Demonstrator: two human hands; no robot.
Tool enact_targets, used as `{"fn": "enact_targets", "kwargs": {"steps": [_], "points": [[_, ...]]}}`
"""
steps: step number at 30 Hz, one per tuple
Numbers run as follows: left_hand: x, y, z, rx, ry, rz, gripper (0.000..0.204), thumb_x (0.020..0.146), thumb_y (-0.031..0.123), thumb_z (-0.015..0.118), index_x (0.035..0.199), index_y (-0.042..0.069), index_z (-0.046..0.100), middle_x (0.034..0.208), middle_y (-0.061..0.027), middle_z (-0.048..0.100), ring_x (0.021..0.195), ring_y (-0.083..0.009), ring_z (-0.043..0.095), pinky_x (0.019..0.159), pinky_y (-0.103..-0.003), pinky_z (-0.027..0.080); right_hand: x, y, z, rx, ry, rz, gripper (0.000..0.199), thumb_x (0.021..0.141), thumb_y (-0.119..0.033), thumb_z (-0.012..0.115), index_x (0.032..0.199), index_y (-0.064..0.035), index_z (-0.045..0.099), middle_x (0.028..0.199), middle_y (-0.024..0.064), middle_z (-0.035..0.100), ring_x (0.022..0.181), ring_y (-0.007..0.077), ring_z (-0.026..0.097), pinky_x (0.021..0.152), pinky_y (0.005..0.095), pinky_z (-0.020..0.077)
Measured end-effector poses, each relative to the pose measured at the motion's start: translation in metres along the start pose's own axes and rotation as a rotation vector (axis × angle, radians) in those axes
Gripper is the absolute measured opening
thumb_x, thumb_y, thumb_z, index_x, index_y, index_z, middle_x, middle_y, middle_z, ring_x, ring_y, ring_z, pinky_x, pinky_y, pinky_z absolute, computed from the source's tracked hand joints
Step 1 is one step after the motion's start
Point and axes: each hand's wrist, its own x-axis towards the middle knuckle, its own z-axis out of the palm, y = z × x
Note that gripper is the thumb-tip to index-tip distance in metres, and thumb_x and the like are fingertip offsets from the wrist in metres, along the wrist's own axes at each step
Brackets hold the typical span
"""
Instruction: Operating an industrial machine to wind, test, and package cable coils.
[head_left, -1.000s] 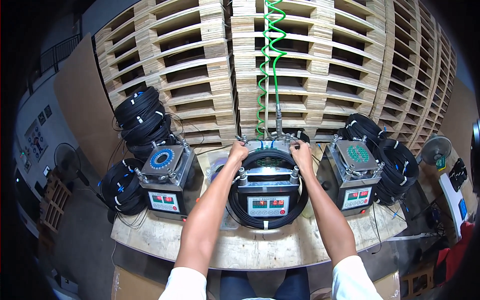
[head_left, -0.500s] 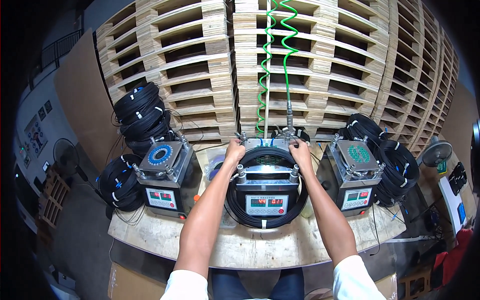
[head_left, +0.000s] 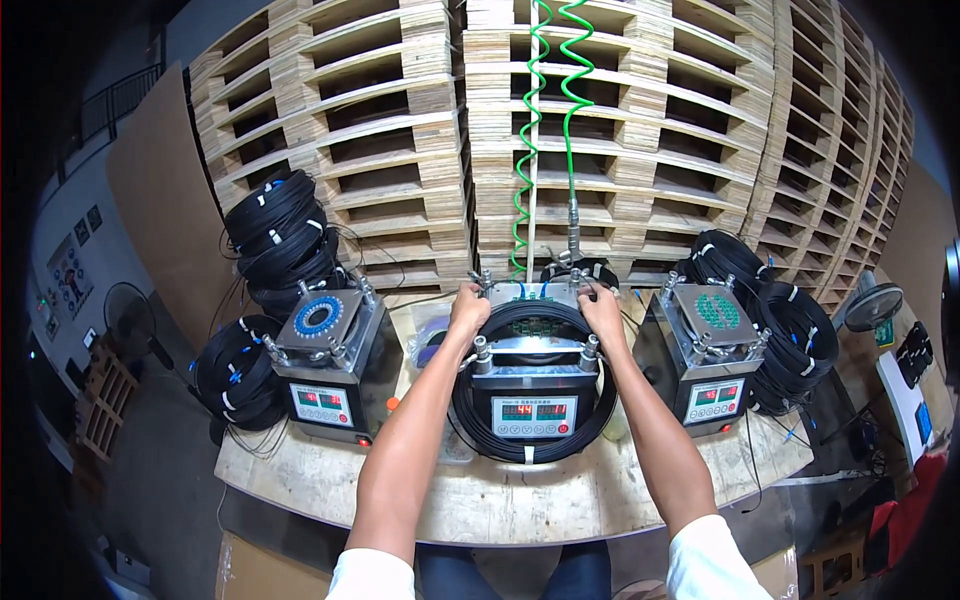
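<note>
A grey box-shaped machine [head_left: 535, 405] with red digit displays stands at the middle of the wooden bench. A black cable coil [head_left: 470, 425] is looped around it. My left hand [head_left: 468, 308] grips the coil at the machine's back left corner, by an upright metal post. My right hand [head_left: 603, 308] grips the coil at the back right corner. Both arms reach forward from the lower edge. What lies under the fingers is hidden.
Matching machines stand on the bench at left [head_left: 325, 365] and right [head_left: 712, 350]. Stacked black cable coils sit at far left [head_left: 282, 240] and far right [head_left: 790, 320]. Green coiled air hoses [head_left: 545, 110] hang before wooden pallets [head_left: 640, 130]. The wooden bench edge [head_left: 500, 515] is near me.
Both hands have stayed on the coil at the machine's back corners. The view has shifted slightly and the green hoses have swung a little.
</note>
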Motion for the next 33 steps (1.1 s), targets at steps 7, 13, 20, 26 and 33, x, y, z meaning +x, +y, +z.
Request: {"fn": "enact_targets", "kwargs": {"steps": [7, 13, 20, 26, 33], "points": [[-0.003, -0.002, -0.003, 0.011, -0.004, 0.000, 0.058, 0.072, 0.006, 0.055, 0.130, 0.001, 0.053, 0.121, -0.0280, 0.064, 0.117, -0.0395, 0.061, 0.100, -0.039, 0.046, -0.007, -0.007, -0.001, 0.009, -0.013, -0.015, 0.029, 0.089, -0.022, 0.056, 0.107, -0.0071, 0.073, 0.100, 0.0247, 0.071, 0.101, 0.0406, 0.068, 0.090, 0.0456, 0.0516], [-0.005, -0.003, -0.004, 0.019, 0.027, 0.069, 0.057, 0.073, 0.008, 0.055, 0.129, 0.001, 0.054, 0.120, -0.0281, 0.064, 0.117, -0.0398, 0.061, 0.099, -0.040, 0.046, -0.004, -0.003, 0.001, -0.045, 0.070, -0.097, 0.028, 0.089, -0.016, 0.056, 0.104, 0.0016, 0.072, 0.094, 0.0195, 0.073, 0.086, 0.0294, 0.071, 0.080, 0.0385, 0.0536], [-0.005, -0.006, -0.007, 0.038, 0.037, 0.062, 0.055, 0.074, 0.009, 0.053, 0.128, 0.000, 0.054, 0.120, -0.0283, 0.064, 0.115, -0.0396, 0.062, 0.100, -0.040, 0.046, -0.005, -0.007, 0.001, -0.024, 0.021, -0.026, 0.031, 0.089, -0.025, 0.056, 0.111, -0.0075, 0.070, 0.101, 0.0266, 0.070, 0.103, 0.0423, 0.066, 0.089, 0.0486, 0.0511], [-0.002, -0.007, -0.005, 0.019, 0.031, 0.079, 0.053, 0.074, 0.009, 0.053, 0.126, 0.000, 0.055, 0.119, -0.0280, 0.064, 0.115, -0.0392, 0.062, 0.099, -0.040, 0.046, -0.003, -0.006, -0.001, -0.015, 0.029, -0.075, 0.033, 0.090, -0.025, 0.056, 0.112, -0.0055, 0.069, 0.100, 0.0284, 0.069, 0.102, 0.0445, 0.066, 0.089, 0.0489, 0.0509], [-0.002, -0.009, -0.004, 0.036, 0.049, 0.092, 0.049, 0.075, 0.010, 0.055, 0.122, 0.000, 0.059, 0.116, -0.0269, 0.066, 0.113, -0.0387, 0.063, 0.097, -0.040, 0.047, -0.004, -0.005, -0.002, -0.012, 0.015, -0.046, 0.032, 0.089, -0.025, 0.055, 0.112, -0.0062, 0.069, 0.100, 0.0274, 0.069, 0.101, 0.0435, 0.066, 0.089, 0.0486, 0.0514]]}}
